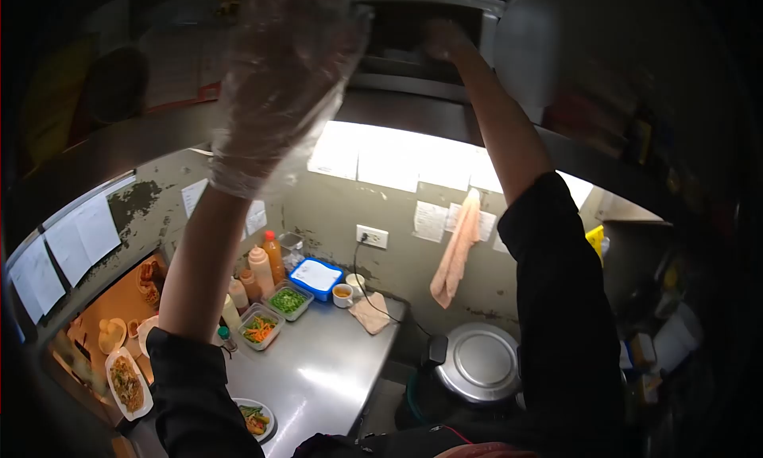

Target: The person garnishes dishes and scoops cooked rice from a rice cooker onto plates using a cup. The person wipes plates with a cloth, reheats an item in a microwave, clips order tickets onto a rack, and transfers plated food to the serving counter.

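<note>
My left hand [290, 73], in a clear loose plastic glove, is raised high at the upper left, in front of the dark shelf. Its thumb stands apart from the palm and it looks open, though the fingertips run into the top edge. My right hand [447, 40] reaches up to a dark, metal-framed box [397, 41] on the overhead shelf [397, 100]. Dimness and blur hide its fingers, so its grip is unclear. A pale, blurred translucent object [526, 49] is to the right of that hand.
Below, a steel counter [318, 378] bears squeeze bottles [260, 266], a tub of chopped greens [288, 301], a tub of shredded vegetables [261, 328] and a plate of food [256, 418]. A lidded pot [478, 363] stands right; a cloth [458, 251] hangs on the wall.
</note>
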{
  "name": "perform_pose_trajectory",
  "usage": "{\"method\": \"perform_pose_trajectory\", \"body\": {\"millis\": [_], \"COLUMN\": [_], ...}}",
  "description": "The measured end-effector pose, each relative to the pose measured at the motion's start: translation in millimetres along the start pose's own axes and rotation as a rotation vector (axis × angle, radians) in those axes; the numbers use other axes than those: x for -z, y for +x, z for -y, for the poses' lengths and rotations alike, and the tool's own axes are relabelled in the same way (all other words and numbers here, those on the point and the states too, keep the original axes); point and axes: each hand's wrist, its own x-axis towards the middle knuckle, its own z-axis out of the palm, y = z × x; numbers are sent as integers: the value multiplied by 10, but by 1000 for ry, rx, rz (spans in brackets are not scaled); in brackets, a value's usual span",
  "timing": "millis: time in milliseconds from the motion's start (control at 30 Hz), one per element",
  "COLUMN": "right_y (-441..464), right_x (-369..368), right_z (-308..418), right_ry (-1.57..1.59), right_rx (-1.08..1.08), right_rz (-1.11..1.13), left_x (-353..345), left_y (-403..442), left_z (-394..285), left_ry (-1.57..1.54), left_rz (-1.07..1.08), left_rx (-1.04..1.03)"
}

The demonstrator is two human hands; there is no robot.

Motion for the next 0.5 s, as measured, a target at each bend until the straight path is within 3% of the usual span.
{"method": "perform_pose_trajectory", "body": {"millis": [33,100,200,300,333,433,500], "right_y": [127,692,500,598,614,668,625], "right_x": [-21,-917,-643,-655,-655,-696,-816], "right_z": [28,-235,45,-10,-47,-276,-386], "right_ry": [97,206,214,144,-80,7,105], "right_rx": [-54,-62,-162,-90,82,128,113], "right_rz": [130,46,280,414,447,608,382], "left_x": [17,44,27,-33,-57,-105,-147], "left_y": [-2,-8,0,12,16,101,117], "left_z": [30,85,145,179,168,-110,-56], "left_ry": [34,108,9,-79,-91,-217,-133], "left_rz": [0,8,-10,6,17,108,20], "left_rx": [-31,-91,-160,-180,-181,103,-182]}}
